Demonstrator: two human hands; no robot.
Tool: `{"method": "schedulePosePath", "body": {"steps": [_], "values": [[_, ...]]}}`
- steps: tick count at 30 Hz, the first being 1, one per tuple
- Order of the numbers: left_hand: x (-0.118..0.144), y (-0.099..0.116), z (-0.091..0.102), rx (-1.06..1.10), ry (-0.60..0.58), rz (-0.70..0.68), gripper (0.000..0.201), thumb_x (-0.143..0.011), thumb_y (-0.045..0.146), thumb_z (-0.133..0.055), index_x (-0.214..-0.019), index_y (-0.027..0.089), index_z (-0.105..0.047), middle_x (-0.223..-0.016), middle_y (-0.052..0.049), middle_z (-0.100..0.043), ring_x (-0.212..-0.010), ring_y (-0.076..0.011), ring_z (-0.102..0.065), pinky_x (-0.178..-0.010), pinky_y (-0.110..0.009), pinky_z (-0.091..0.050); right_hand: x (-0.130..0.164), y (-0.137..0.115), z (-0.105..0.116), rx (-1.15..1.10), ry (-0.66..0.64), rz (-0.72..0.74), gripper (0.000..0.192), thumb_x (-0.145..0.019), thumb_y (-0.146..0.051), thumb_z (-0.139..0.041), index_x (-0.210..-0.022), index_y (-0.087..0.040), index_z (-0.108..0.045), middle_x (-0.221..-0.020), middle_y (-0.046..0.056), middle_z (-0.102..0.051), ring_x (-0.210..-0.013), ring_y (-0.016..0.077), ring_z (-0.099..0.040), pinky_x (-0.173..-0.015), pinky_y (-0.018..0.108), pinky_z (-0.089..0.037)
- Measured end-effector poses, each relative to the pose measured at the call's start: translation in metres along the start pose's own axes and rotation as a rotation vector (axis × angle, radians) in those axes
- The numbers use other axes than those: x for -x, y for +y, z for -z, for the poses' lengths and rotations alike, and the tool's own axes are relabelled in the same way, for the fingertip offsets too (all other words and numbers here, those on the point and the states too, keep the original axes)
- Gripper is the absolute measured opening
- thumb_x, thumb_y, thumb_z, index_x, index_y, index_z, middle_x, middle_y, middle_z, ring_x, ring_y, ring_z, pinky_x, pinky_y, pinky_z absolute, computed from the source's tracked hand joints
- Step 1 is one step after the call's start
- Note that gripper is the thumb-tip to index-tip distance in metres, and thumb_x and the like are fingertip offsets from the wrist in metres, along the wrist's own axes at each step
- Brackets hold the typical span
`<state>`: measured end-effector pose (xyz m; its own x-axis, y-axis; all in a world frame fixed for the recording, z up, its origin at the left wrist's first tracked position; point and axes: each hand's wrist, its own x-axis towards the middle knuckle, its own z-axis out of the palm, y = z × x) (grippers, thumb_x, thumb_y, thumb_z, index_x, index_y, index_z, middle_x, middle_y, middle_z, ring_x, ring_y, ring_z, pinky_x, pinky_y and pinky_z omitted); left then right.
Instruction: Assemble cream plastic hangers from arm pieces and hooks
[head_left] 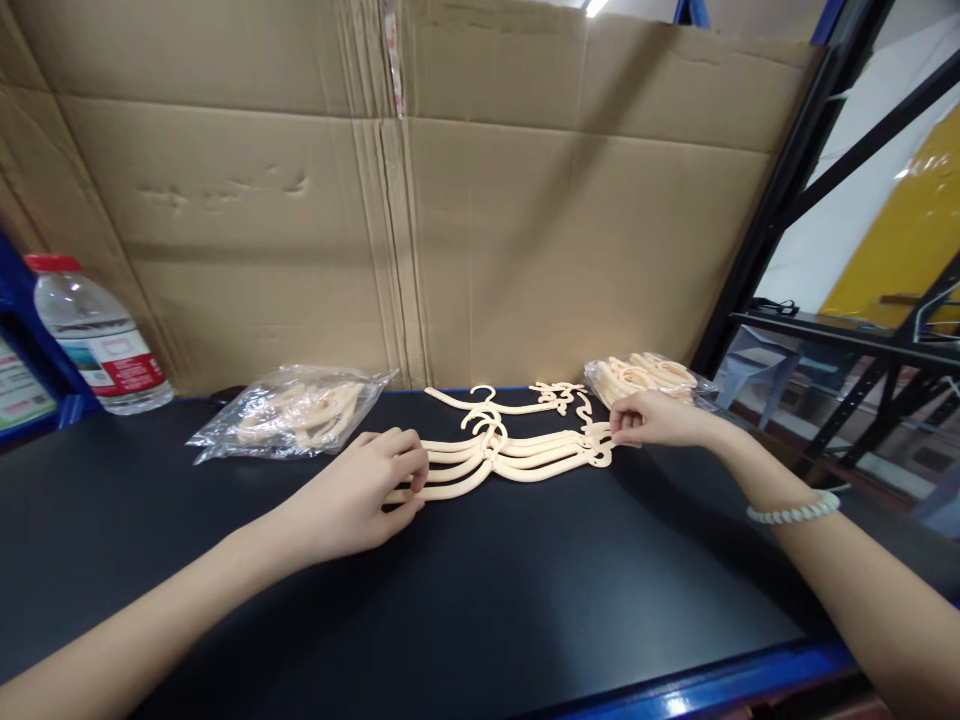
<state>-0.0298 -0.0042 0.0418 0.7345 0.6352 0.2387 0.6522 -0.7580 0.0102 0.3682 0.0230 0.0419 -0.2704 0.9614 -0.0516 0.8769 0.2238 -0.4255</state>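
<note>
Several cream plastic clothes hangers [541, 462] lie side by side on the black tabletop, their hooks bunched together in the middle. My left hand [379, 490] is curled over their left ends, fingers closed around them. At the right ends, my right hand [649, 420] pinches a flat cream piece with a rounded, holed end [600, 455]. How that piece sits against the hangers is partly hidden by my fingers. Just behind, another hanger [457, 403] lies apart, with a small heap of cream parts [556, 392] at its right end.
A clear plastic bag [292, 410] of cream pieces lies at left, and another bag [649, 375] at back right. A water bottle [105, 345] with a red cap stands far left. Cardboard [525, 230] walls off the back; a black metal rack [757, 230] rises at right.
</note>
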Motion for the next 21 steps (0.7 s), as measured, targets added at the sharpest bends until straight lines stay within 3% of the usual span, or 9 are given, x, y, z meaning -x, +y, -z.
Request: {"method": "schedulePosePath", "body": {"steps": [6,13,18,21], "values": [[-0.001,0.0,0.0,0.058,0.067,0.043,0.008,-0.082,0.021,-0.047,-0.078,0.02,-0.054,-0.086,-0.003,-0.057,-0.081,-0.0193,-0.055,-0.076,-0.033,-0.042,-0.003,-0.001,-0.003,0.041,0.126,0.073,0.025,-0.075,-0.04,-0.058,-0.071,-0.016,-0.062,-0.065,0.004,-0.064,-0.06,0.0147,-0.056,-0.055,0.026,-0.042],[-0.01,-0.013,0.001,0.059,0.126,0.06,0.012,-0.082,0.022,-0.048,-0.09,0.02,-0.056,-0.093,-0.004,-0.059,-0.086,-0.0213,-0.056,-0.076,-0.033,-0.043,-0.019,-0.007,-0.011,0.025,0.288,0.165,0.024,-0.08,-0.036,-0.051,-0.08,-0.015,-0.063,-0.072,0.006,-0.066,-0.065,0.0158,-0.059,-0.059,0.027,-0.044],[-0.039,-0.023,0.002,-0.002,0.009,0.055,0.022,-0.08,0.017,-0.046,-0.099,0.017,-0.058,-0.099,-0.009,-0.062,-0.086,-0.0222,-0.061,-0.074,-0.032,-0.047,-0.046,-0.023,-0.017,0.095,0.305,0.209,0.017,-0.08,-0.023,-0.051,-0.086,-0.014,-0.065,-0.078,0.007,-0.068,-0.071,0.0165,-0.061,-0.064,0.027,-0.045],[-0.066,-0.037,-0.004,-0.017,-0.01,0.054,0.027,-0.079,0.013,-0.046,-0.102,0.014,-0.06,-0.103,-0.011,-0.064,-0.093,-0.0234,-0.062,-0.081,-0.034,-0.047,-0.067,-0.034,-0.018,0.157,0.274,0.259,0.017,-0.077,-0.016,-0.055,-0.088,-0.016,-0.068,-0.085,0.007,-0.07,-0.077,0.0176,-0.062,-0.07,0.027,-0.045]]}}
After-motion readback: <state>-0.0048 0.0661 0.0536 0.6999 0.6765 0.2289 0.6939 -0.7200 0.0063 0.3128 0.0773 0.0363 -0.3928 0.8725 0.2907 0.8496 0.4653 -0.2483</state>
